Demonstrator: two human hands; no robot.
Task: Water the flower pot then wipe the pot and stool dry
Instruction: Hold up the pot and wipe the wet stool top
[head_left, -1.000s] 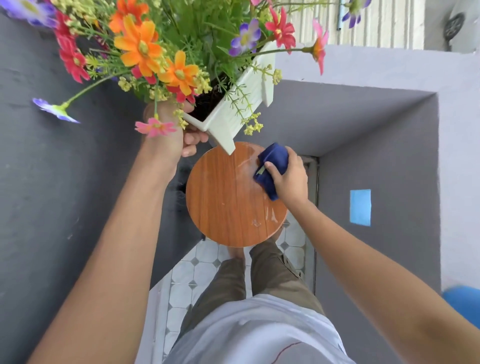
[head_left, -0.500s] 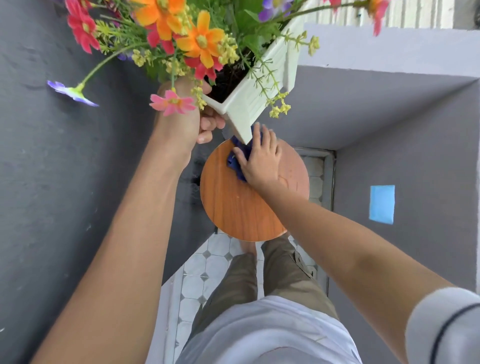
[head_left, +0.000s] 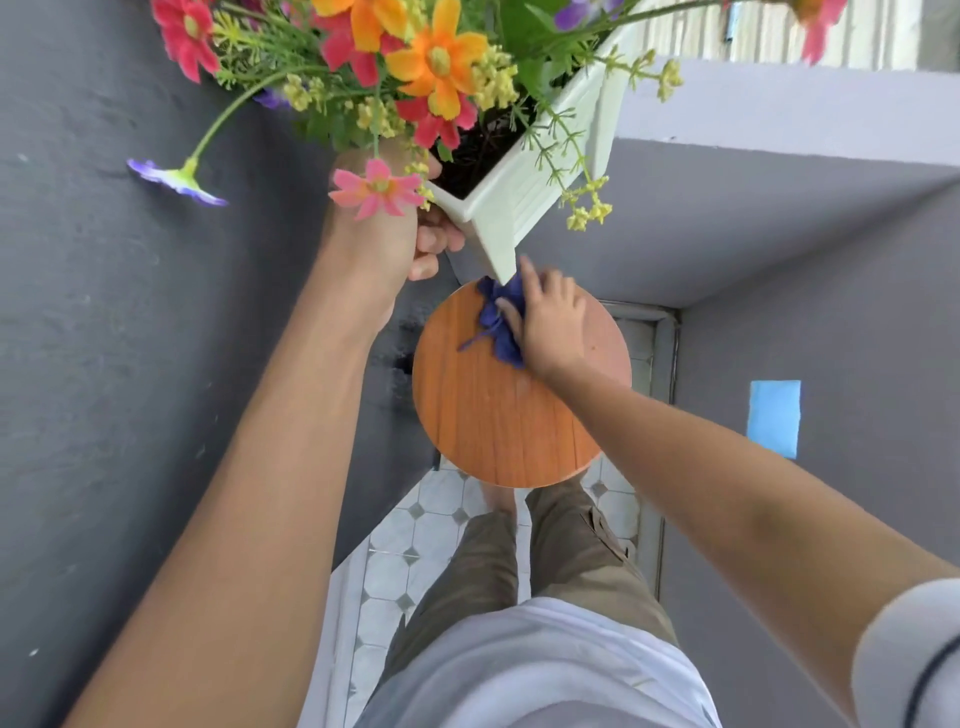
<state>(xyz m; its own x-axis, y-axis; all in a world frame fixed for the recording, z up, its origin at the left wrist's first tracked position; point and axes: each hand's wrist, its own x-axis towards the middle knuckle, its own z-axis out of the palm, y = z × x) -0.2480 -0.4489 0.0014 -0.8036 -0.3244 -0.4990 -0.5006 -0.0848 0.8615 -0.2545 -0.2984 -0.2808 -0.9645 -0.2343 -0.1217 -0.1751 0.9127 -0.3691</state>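
Observation:
A white square flower pot (head_left: 524, 202) full of orange, red, pink and purple flowers hangs in the air above the stool, tilted. My left hand (head_left: 395, 234) grips it from beneath at its left side, partly hidden by blossoms. Below it stands a round stool with a wood-grain top (head_left: 493, 415). My right hand (head_left: 550, 317) presses a dark blue cloth (head_left: 496, 317) flat onto the far part of the stool top, right under the pot's lower corner.
Dark grey walls (head_left: 130, 364) close in on the left and right, with a lilac ledge (head_left: 779, 114) behind. A blue patch (head_left: 774, 415) marks the right wall. White tiled floor (head_left: 415, 545) and my legs lie below the stool.
My right hand has swept the blue cloth from the stool's right edge to its far left part, under the pot. The pot stays lifted in my left hand.

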